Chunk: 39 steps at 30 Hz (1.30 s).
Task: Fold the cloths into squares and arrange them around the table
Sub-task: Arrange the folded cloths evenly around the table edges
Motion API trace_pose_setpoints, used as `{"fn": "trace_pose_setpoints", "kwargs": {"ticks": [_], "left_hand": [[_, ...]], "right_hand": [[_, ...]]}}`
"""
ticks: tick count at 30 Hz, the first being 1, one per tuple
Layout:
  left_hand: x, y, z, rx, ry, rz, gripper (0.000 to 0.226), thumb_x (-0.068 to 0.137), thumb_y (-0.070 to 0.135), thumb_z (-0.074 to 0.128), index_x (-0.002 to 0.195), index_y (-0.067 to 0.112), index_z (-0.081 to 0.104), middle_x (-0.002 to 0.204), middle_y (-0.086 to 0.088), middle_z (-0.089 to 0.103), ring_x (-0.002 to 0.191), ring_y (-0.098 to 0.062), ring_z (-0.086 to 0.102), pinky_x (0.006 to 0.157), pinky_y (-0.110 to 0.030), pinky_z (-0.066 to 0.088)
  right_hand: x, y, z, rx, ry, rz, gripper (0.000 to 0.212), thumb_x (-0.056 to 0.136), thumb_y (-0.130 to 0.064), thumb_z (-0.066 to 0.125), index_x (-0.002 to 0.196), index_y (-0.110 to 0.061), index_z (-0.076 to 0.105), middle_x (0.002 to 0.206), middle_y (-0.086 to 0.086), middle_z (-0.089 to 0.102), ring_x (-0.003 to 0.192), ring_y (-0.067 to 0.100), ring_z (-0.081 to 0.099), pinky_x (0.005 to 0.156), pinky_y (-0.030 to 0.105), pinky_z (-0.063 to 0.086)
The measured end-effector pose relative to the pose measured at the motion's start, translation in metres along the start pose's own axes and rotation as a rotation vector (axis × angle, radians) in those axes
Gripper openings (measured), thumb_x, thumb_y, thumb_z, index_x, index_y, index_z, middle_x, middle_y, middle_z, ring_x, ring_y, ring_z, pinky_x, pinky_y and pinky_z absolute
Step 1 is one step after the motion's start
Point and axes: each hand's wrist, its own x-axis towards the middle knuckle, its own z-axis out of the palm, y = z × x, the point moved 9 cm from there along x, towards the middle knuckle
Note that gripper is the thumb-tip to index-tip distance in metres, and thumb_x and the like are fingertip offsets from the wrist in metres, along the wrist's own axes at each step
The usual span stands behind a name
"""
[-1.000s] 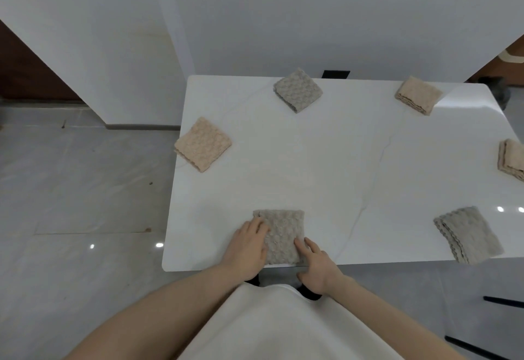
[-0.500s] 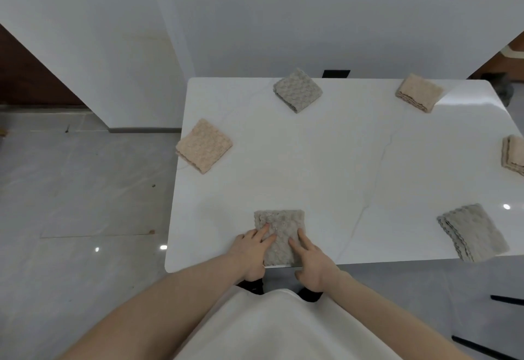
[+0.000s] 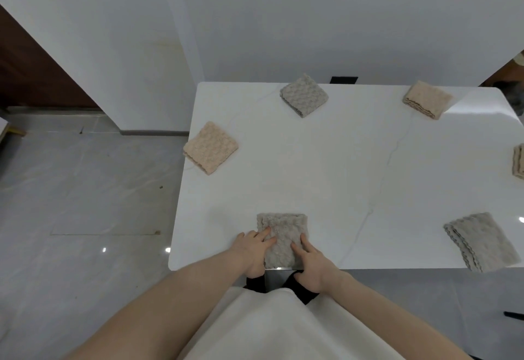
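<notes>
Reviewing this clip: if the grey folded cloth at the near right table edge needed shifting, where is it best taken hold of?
Probably at its near corner, which overhangs the white table edge. The grey folded cloth lies flat and skewed, its stacked wavy layers showing along its left side. A pinch from the near side, thumb on top and fingers under the overhang, should hold all layers together.

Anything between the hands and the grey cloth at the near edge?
Nothing visible. The left hand and right hand already rest on the grey cloth with fingers laid flat, at the near edge of the table. The other folded cloths lie well apart along the other edges.
</notes>
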Motion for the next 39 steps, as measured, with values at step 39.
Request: {"fn": "trace_pose_setpoints", "kwargs": {"ticks": [39], "left_hand": [[-0.121, -0.275, 0.027, -0.462, 0.099, -0.271, 0.065, 0.094, 0.035, 0.055, 0.156, 0.025, 0.036, 0.167, -0.004, 0.021, 0.152, -0.024, 0.025, 0.122, -0.029, 0.023]], "right_hand": [[0.005, -0.082, -0.017, -0.042, 0.001, 0.700, 0.082, 0.095, -0.055, 0.040, 0.158, -0.006, 0.023, 0.163, 0.017, 0.021, 0.147, 0.038, 0.024, 0.114, 0.055, 0.035]]}}
